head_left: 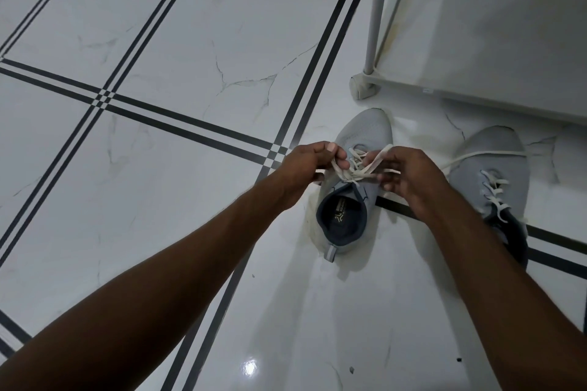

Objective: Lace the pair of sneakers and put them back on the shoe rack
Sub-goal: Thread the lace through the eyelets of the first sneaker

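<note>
Both hands, left hand [309,162] and right hand [405,176], pinch the lace [359,173] of the left sneaker [349,200]; tying seems underway, next pull tight.

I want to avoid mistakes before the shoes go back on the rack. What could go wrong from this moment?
1. Both the left hand and the right hand pull the lace ends of the left sneaker; uneven pulling may leave a loose knot.
2. The right sneaker's lace trails across the floor and could snag or be stepped on.
</note>
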A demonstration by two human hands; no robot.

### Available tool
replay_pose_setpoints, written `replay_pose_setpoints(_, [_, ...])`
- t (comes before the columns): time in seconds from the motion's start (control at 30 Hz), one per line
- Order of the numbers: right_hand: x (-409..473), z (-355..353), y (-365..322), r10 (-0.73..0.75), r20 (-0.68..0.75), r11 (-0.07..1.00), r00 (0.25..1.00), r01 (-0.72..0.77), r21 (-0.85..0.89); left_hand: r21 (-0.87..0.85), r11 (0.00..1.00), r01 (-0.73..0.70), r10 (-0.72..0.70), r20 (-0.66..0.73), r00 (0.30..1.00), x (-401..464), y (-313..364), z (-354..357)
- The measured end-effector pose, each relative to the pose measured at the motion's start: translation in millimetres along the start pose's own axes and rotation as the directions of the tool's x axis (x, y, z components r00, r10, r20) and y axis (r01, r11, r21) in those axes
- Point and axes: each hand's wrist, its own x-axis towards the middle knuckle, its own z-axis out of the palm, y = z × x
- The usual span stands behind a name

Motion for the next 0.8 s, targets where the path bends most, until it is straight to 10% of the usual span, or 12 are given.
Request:
replay_pose_setpoints(0.13, [-1.1, 11.5, -3.5, -0.156, -0.109, 0.964, 0.982, 0.127, -0.235, -0.16, 0.987, 0.025, -0.024, 0.01, 1.0, 1.4, -2.3, 3.4])
replay_pose_setpoints(0.5, [19.3, 15.3, 7.1, 0.12, 0.169, 0.84, 0.978, -0.191, 0.507, -0.394, 0.904, 0.166, -0.138, 0.097, 0.986, 8.3, -11.7, 3.4])
replay_pose_setpoints(0.8, [30.4, 20.0, 16.1, 0.172, 0.052, 0.962, 0.984, -0.179, 0.204, -0.256, 0.943, 0.213, -0.193, 0.101, 0.976, 3.3, -29.4, -5.4])
